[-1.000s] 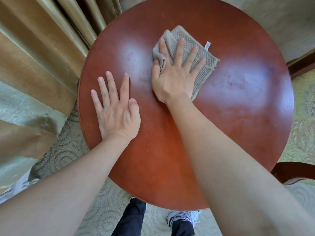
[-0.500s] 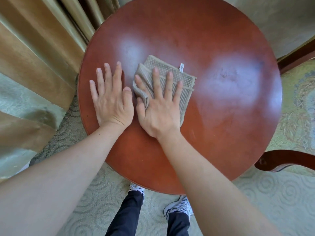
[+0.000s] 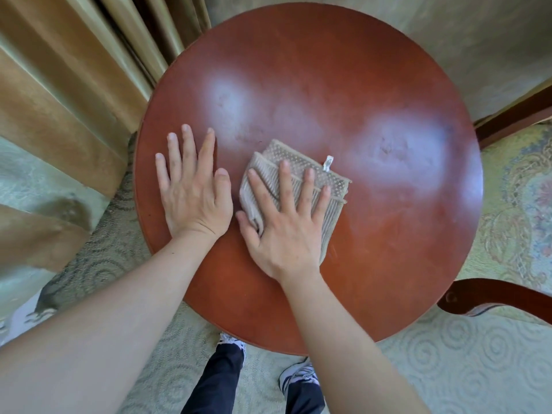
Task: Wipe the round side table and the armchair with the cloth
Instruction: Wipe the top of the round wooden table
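A round reddish-brown side table [image 3: 373, 219] fills the middle of the view. A folded beige cloth [image 3: 331, 186] with a small white tag lies on its left-centre. My right hand [image 3: 283, 225] presses flat on the cloth, fingers spread, thumb hooked at its left edge. My left hand [image 3: 194, 192] lies flat on the bare tabletop just left of the cloth, holding nothing. The armchair [image 3: 513, 204] stands at the right: floral seat cushion and a curved wooden arm [image 3: 501, 300].
Gold curtains [image 3: 74, 85] hang close at the table's left and back-left. A patterned pale carpet [image 3: 448, 369] covers the floor. My legs and white sneakers [image 3: 295, 375] stand under the near table edge. A wall runs behind the table.
My right hand has pulled the cloth from the far middle of the table toward me and to the left, beside my left hand. The left hand has stayed near the left edge.
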Demonstrator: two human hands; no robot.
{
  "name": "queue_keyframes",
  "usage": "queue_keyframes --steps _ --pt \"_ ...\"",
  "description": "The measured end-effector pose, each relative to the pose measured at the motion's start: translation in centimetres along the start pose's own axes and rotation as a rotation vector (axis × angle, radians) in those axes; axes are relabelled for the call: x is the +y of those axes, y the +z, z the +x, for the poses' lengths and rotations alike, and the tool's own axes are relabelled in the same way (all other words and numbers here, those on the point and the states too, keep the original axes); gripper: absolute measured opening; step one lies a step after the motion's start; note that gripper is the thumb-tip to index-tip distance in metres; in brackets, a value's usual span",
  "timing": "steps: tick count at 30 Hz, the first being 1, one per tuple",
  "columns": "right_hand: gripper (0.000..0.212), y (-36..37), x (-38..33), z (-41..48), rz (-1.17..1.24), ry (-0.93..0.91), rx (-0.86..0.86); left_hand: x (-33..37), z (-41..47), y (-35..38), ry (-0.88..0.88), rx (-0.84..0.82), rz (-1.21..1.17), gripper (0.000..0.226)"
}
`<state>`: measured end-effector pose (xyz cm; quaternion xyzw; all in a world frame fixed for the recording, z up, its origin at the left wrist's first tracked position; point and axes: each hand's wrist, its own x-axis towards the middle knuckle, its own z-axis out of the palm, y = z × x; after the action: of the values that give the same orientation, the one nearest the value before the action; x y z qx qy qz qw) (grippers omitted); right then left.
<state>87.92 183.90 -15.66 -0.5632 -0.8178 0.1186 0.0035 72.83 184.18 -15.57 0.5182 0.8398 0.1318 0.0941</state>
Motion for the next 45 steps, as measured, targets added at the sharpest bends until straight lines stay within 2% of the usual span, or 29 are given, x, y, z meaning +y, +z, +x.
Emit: queue_keyframes --steps 4,8,12,18,28,35,39,41,43,45 --pt "0.07 -1.5 1.7 6.9 0.017 0.143 -0.003 0.0 0.0 0.1 -0.01 -0.009 0.037 0.068" --pt "0.075 -2.5 3.3 11.9 0.009 0.171 0.016 0.1 0.3 0.3 -0.022 -0.011 0.042 0.068" --pt "0.079 -2.6 3.5 12.6 -0.021 0.178 0.019 0.1 0.5 0.4 -0.017 -0.028 0.067 0.069" --pt "0.083 -2.6 2.5 9.9 0.0 0.2 -0.007 0.1 0.5 0.6 -0.012 -0.026 0.088 0.075" --pt "0.082 -0.3 1.5 -1.0 0.008 0.152 0.041 -0.1 0.4 0.9 0.003 0.006 0.093 0.08" --pt "0.06 -0.6 2.8 -6.8 0.052 0.096 -0.032 -0.2 0.1 0.8 0.011 0.01 0.048 0.074" --pt "0.059 -2.3 3.5 -6.4 0.267 0.106 -0.168 -0.2 0.1 0.8 0.001 0.009 0.053 0.071" --pt "0.07 -3.6 4.3 -6.0 0.529 0.188 -0.276 -0.4 -0.1 0.7 -0.011 0.006 0.053 0.07" --pt "0.076 -6.0 5.4 -5.9 0.868 0.4 -0.383 -0.4 -0.5 0.6 -0.017 -0.001 0.02 0.067" --pt "0.081 -9.0 6.4 -6.3 1.21 0.719 -0.39 -0.4 -0.7 0.0 -0.014 0.001 -0.031 0.065"
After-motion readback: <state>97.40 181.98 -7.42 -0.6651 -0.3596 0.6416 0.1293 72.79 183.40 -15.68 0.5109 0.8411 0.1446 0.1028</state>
